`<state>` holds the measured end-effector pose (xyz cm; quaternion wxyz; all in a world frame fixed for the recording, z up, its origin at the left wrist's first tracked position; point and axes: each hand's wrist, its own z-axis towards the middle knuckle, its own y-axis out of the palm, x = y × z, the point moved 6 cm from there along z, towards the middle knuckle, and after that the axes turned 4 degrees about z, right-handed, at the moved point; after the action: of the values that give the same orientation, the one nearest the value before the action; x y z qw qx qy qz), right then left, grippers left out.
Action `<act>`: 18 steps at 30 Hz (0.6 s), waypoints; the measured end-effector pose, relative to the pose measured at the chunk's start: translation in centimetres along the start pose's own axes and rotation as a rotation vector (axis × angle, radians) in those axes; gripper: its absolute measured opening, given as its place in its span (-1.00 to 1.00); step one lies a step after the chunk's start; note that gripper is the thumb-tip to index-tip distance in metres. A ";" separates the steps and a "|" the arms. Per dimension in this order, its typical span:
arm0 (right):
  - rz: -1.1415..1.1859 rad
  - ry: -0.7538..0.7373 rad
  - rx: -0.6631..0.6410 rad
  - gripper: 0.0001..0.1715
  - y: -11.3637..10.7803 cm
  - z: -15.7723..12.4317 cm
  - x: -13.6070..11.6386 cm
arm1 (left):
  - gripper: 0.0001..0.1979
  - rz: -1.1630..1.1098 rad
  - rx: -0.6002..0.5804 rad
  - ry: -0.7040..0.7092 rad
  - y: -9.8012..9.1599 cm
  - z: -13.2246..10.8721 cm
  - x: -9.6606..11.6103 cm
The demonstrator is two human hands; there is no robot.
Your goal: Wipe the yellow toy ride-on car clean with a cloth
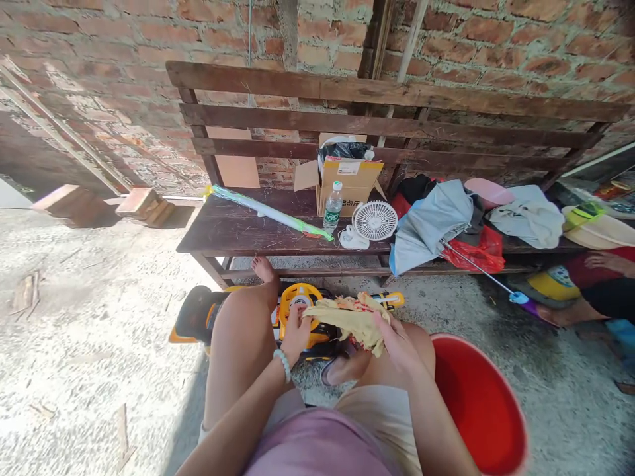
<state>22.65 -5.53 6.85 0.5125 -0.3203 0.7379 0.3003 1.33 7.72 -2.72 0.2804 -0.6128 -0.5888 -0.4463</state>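
I sit with bare legs over a yellow and black toy ride-on car (307, 317) on the concrete floor. My left hand (295, 330), with a pale bead bracelet on the wrist, rests on the car beside its yellow steering wheel (299, 299). My right hand (397, 340) grips a crumpled yellow cloth (350, 317) with red markings, held over the car's front. One end of the cloth reaches toward my left hand's fingers.
A red plastic basin (479, 403) stands at my right. A dark wooden bench (233, 228) ahead holds a water bottle (333, 208), a cardboard box (347, 178), a small white fan (373, 223), a long wrapped tube (268, 211) and piled clothes (436, 221). Another person's arm and legs (590, 291) are at far right.
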 end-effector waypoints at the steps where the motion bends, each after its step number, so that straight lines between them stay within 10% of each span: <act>1: -0.004 0.004 -0.004 -0.32 0.2 -0.3 -0.2 | -0.70 -0.024 0.035 -0.031 -0.1 -0.4 0.2; 3: -0.039 -0.026 -0.039 -0.27 1.3 -1.2 -0.6 | -0.62 -0.087 0.016 -0.201 0.3 -1.6 0.1; 6: -0.228 -0.256 -0.203 -0.38 4.5 -3.4 -2.0 | -0.76 -0.261 -0.352 -0.515 3.0 -4.0 -0.1; 8: -0.340 -0.351 -0.404 -0.47 7.6 -5.4 -2.0 | -0.76 -0.375 -0.583 -0.566 4.6 -5.2 0.7; 11: -0.399 -0.339 -0.638 -0.48 10.8 -7.7 -0.9 | -0.75 -0.464 -0.618 -0.516 5.0 -5.1 1.5; 18: -0.464 -0.303 -0.213 -0.37 6.4 -6.5 -1.2 | -0.72 -0.424 -0.481 -0.600 4.9 -2.9 -0.5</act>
<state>14.26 -6.43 10.66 0.6351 -0.4839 0.5246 0.2954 5.52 4.22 -0.93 -0.1514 -0.6287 -0.6364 -0.4205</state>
